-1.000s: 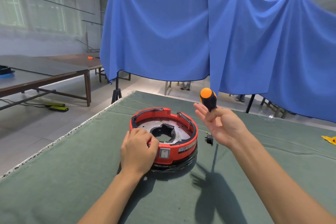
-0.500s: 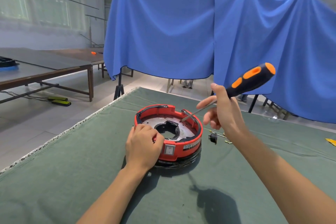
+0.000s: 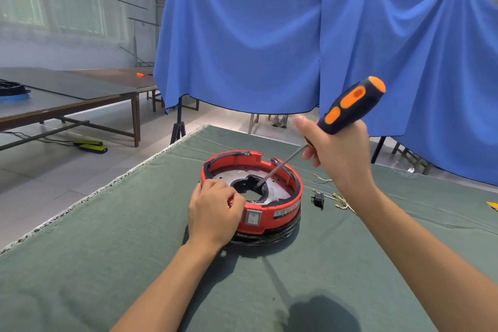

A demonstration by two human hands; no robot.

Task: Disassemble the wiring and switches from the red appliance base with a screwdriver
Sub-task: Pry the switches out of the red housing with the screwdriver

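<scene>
Partly stripped, by the look of it: a small black plug part point(image 3: 318, 200) and loose wires point(image 3: 340, 200) with yellow terminals lying on the table point(image 3: 107, 264) just right of the red appliance base point(image 3: 269, 217). Still fitted: the white rocker switch point(image 3: 253, 217) in the near wall, and black cable bunched under the base. Judged about midway, screws inside probably next.

Left hand point(image 3: 214, 214) curled over the near-left rim, steadying the base, which sits mid-table. Right hand point(image 3: 338, 153) wrapped round the black-and-orange screwdriver point(image 3: 347, 106), grip closed on the handle, shaft slanting down-left with its tip at the dark central opening of the metal plate point(image 3: 277, 186).

Green cloth over the table, frayed pale edge at left. Beyond, a blue drape point(image 3: 242, 48) hung across the far side, a long dark bench point(image 3: 67, 100) at far left, pale tiled floor, windows at upper left.
</scene>
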